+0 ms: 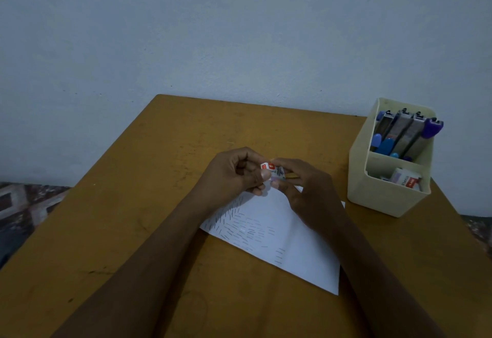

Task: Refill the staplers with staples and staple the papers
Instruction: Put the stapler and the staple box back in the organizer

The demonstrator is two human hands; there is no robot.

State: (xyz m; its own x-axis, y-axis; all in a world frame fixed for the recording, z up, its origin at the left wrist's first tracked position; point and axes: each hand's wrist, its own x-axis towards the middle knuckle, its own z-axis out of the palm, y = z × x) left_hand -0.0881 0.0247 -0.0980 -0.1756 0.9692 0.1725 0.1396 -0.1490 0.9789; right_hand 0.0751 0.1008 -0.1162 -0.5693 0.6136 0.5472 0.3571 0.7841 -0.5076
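Mid-frame, over the paper [271, 233]: left hand [234, 175] & right hand [306, 188] meet, both pinching a small staple box [273, 171]. Looks like the box-opening step, refill not begun. Next: pull a strip, fetch one of the staplers [404, 135] from the bin [383, 199], right of frame.

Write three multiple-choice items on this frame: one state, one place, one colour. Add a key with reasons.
1. The staple box by the far edge of the paper is:
A. lying untouched
B. pinched between both hands
C. wedged under a stapler

2. The staplers stand in the bin's:
A. near compartment
B. lid
C. far compartment

3. The bin is:
A. cream
B. red
C. black

Key:
1 B, fingers of the left hand and right hand pinch it.
2 C, they stand behind the divider.
3 A, its walls are pale cream.
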